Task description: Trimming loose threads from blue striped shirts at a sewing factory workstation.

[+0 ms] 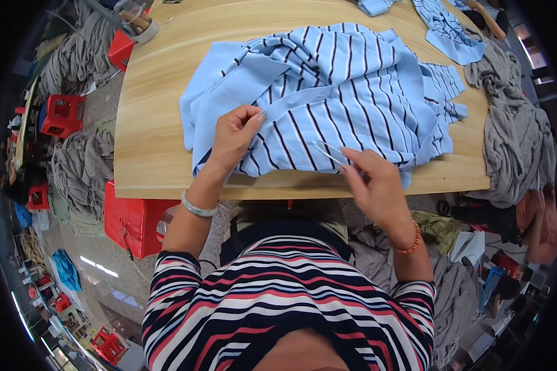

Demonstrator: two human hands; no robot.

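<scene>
A light blue knit garment (365,86) with dark and white stripes lies bunched on the wooden table in front of me. My left hand (236,133) pinches one end of its plain blue button placket (297,99), where small pale buttons or holes show. Over the garment's near edge, my right hand (372,182) holds a slim pale tool (329,152) like tweezers between thumb and fingers. Its two thin arms meet toward the left, pointing at the striped cloth; the end inside the hand is hidden.
More blue striped pieces (449,37) lie at the far right of the wooden table (148,123). A clear container with tools (139,28) stands at the far left corner. Grey cloth heaps (517,130) flank both sides, and a red stool (133,219) stands near my left.
</scene>
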